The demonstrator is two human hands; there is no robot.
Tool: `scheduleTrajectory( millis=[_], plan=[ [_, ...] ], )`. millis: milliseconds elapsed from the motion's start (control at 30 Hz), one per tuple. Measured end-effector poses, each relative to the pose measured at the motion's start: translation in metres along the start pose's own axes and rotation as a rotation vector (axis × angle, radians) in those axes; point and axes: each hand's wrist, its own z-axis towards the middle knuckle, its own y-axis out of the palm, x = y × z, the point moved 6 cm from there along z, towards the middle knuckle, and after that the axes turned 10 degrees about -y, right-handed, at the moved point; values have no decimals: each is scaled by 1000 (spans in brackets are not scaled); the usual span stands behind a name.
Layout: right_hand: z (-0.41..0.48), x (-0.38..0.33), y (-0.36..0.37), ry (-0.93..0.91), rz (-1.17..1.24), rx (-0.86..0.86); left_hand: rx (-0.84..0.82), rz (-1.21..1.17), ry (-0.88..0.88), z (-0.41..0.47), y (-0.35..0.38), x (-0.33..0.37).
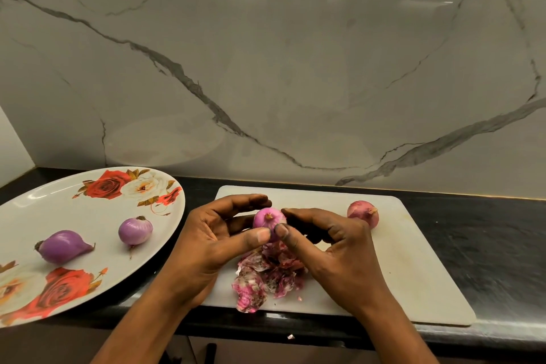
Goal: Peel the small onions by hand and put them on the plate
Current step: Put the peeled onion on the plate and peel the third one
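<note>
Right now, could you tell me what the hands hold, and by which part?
A small onion, pinched by its sides between the left hand and right hand.

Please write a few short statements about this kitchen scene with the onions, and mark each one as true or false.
1. Two peeled purple onions lie on the round white plate with red roses. True.
2. The left hand and the right hand hold a small pink onion together. True.
3. The pile of pink onion skins lies on the plate. False: it lies on the white cutting board, under the hands.
4. No other onion is on the cutting board. False: one unpeeled reddish onion lies there, behind the right hand.
</note>
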Motion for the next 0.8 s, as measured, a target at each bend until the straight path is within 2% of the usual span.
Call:
scheduleTrajectory(
  millis=[233, 533, 800],
  plan=[
    [-3, 10, -2, 89, 139, 20, 1, 34, 11, -2, 1, 0],
    [-4, 13, -4, 96, 108, 69, 2, 11, 21, -3, 4, 4],
    [-3, 9, -4, 55, 93, 47, 37, 67, 54, -2, -1, 3]
  ],
)
